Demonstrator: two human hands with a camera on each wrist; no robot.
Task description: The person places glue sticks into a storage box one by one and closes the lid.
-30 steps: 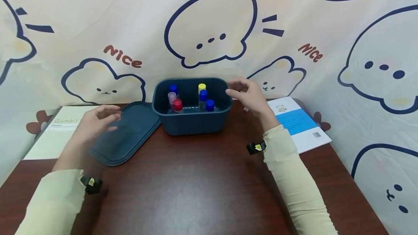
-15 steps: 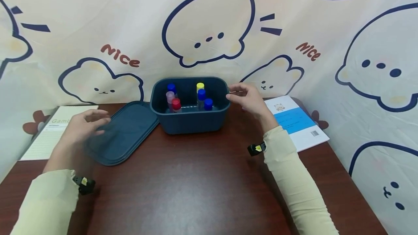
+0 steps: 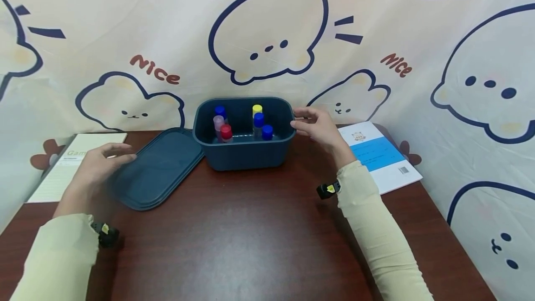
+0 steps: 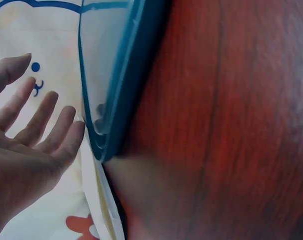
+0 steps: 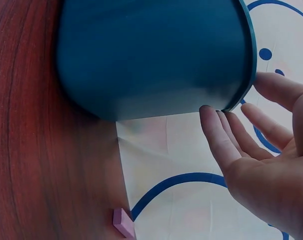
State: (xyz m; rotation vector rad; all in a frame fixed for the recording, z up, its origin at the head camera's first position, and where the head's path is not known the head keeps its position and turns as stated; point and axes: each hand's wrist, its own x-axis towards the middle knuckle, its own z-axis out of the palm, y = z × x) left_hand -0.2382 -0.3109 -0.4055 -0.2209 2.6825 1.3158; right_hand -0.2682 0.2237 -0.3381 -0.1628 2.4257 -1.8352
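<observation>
A dark blue bin (image 3: 246,157) stands upright near the back of the table. Inside are several small tubes with coloured caps, among them a red-capped tube (image 3: 226,132) and a yellow-capped tube (image 3: 257,109). My right hand (image 3: 319,129) is at the bin's right end, thumb by the rim and loosely bent fingers along the outside wall; in the right wrist view the fingertips appear to touch the bin (image 5: 156,55). My left hand (image 3: 98,166), holding nothing, hovers with spread fingers between the notepad (image 3: 54,175) and the left end of the flat blue lid (image 3: 163,166).
On the right lies a white and blue booklet (image 3: 378,157). A small pink block (image 5: 124,223) sits at the table's back edge beyond the bin. Cartoon-printed cloth (image 3: 267,22) hangs behind and beside the brown table (image 3: 234,236).
My left hand has moved left and slightly down, away from over the lid. The right hand has lowered a little at the bin's end. Bin and tubes look unmoved.
</observation>
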